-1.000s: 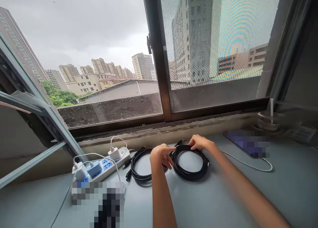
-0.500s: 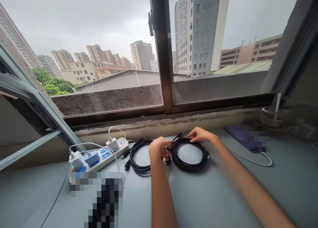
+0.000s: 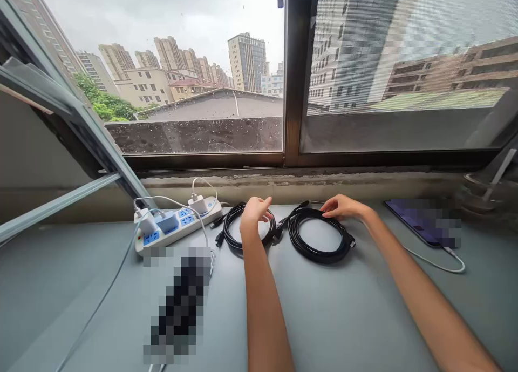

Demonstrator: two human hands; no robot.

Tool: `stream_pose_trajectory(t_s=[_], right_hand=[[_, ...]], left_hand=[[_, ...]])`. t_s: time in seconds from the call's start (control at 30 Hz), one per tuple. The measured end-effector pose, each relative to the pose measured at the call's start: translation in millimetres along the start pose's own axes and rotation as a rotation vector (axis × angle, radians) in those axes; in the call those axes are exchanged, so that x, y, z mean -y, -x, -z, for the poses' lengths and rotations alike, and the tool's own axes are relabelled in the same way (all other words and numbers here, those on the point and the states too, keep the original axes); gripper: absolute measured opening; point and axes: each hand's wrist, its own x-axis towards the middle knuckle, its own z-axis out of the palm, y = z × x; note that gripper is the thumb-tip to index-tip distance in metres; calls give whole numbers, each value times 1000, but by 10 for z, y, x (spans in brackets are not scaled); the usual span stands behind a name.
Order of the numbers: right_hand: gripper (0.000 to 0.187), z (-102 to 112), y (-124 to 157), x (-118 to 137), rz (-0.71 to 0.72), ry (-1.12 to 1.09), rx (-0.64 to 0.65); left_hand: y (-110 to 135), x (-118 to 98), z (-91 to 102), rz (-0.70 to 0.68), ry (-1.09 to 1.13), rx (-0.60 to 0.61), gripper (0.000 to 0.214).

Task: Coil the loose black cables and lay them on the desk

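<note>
Two coils of black cable lie side by side on the grey-blue tabletop. Over the left coiled cable (image 3: 232, 241) hovers my left hand (image 3: 254, 214), thumb out and fingers partly bent, with nothing visible in it; the wrist hides part of that coil. My right hand (image 3: 343, 205) is at the far edge of the right coiled cable (image 3: 321, 257), its fingers loosely spread and the fingertips close to or touching the loops. Dark plugs (image 3: 278, 232) show in the gap between the coils, and another connector (image 3: 351, 243) sticks out on the right.
A white power strip (image 3: 178, 232) with chargers and white cords stands at the left. In front of it lies a dark, blurred-out object (image 3: 182, 302). A phone (image 3: 421, 223) on a white cable is at the right, near a clear cup (image 3: 479, 194) with a straw. Behind runs the window frame (image 3: 210, 161).
My left hand has moved left, away from the plugs between the coils and over the left coil. My right hand has shifted slightly right along its coil. The view has turned and tilted down.
</note>
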Motion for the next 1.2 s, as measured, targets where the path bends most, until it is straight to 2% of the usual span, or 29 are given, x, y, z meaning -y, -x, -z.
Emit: stream_pose_trajectory(t_s=[0.27, 0.53, 0.67, 0.8, 0.97, 1.07, 1.2], right_hand=[[39, 9, -34, 87, -27, 75, 66], [37, 6, -104, 223, -86, 236, 65], [30, -14, 27, 423, -125, 309, -11], [15, 101, 269, 653, -55, 360, -193], [25, 386, 717, 860, 128, 316, -500], [23, 518, 1009, 923, 256, 229, -752], [19, 626, 1363, 975, 487, 69, -1138]], left_hand=[[62, 227, 220, 74, 54, -90, 42], [117, 268, 320, 81, 34, -64, 45], [190, 228, 412, 181, -31, -24, 49], [362, 183, 520, 265, -65, -17, 57], [573, 147, 623, 317, -82, -75, 54], [640, 116, 680, 348, -119, -132, 52], [645, 48, 698, 307, -144, -148, 43]])
